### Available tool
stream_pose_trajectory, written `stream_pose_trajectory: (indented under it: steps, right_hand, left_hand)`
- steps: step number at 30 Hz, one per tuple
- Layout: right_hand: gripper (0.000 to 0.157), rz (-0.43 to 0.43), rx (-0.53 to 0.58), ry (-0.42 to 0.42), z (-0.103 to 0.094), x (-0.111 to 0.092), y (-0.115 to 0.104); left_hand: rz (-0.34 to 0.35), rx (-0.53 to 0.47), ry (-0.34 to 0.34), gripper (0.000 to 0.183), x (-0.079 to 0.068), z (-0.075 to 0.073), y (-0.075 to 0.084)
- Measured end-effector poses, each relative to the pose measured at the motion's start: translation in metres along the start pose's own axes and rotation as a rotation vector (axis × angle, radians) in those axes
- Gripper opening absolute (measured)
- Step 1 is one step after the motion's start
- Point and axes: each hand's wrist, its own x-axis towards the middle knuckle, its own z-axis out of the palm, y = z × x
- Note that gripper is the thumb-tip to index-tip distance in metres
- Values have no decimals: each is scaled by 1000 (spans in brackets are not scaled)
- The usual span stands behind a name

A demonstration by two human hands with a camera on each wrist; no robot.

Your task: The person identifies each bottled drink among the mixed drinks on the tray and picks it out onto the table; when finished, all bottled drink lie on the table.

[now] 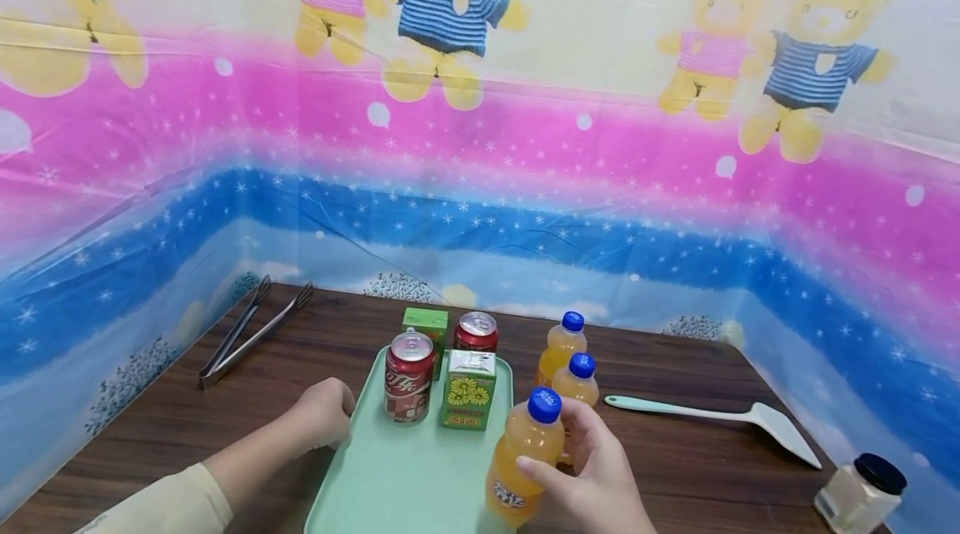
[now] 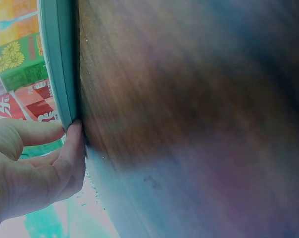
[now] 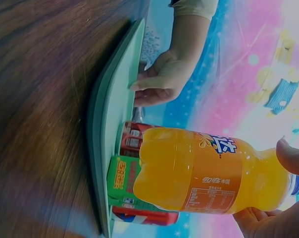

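Note:
My right hand (image 1: 600,467) grips an orange soda bottle (image 1: 525,455) with a blue cap, near its neck. In the right wrist view that bottle (image 3: 199,171) hangs above the mint green tray (image 3: 110,99). On the left side, my left hand (image 1: 324,415) pinches the rim of the tray (image 1: 397,476) between thumb and fingers, as the left wrist view shows at the tray edge (image 2: 60,54). Towards the tray's far end stand two red soda cans (image 1: 408,380) and two green drink cartons (image 1: 467,392); the rear can and carton are partly hidden.
Two more orange soda bottles (image 1: 562,346) stand right of the tray. Further right lie a pale green spatula (image 1: 697,411) and a black-lidded jar (image 1: 861,494). Metal tongs (image 1: 243,342) rest at the back left. A printed cloth (image 1: 480,209) surrounds the brown table (image 1: 660,359).

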Motion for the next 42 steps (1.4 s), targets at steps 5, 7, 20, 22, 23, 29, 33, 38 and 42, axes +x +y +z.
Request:
stream_pose_trajectory:
  steps: [5,7,20,22,23,29,33,38,42]
  right_hand:
    - [57,56,0,50,-4,-1,1]
    - [55,74,-7,76,-6,-1,2]
    - [56,83,-81,166,-17,-3,13]
    - [56,95,-82,167,-19,-3,14]
    - [57,102,-81,166,-20,-3,14]
    - [57,130,-77,164,-23,-5,15]
    - [59,149,-79,167,-25,-6,17]
    - [60,161,-100,182,-27,-7,20]
    - [60,173,-99,186,-29,-8,22]
  left_hand:
    - [7,1,-4,24,1,0,0]
    - [10,3,-4,24,1,0,0]
    - [9,1,1,23,2,0,-1]
    - [12,-7,2,24,2,0,-1]
    - [11,-9,2,24,2,0,-2]
    - [9,-19,1,26,2,0,-2]
    - [8,-20,7,26,3,0,-2]
    - [13,-27,10,25,3,1,-3]
    - [17,-28,13,25,2,1,-3]
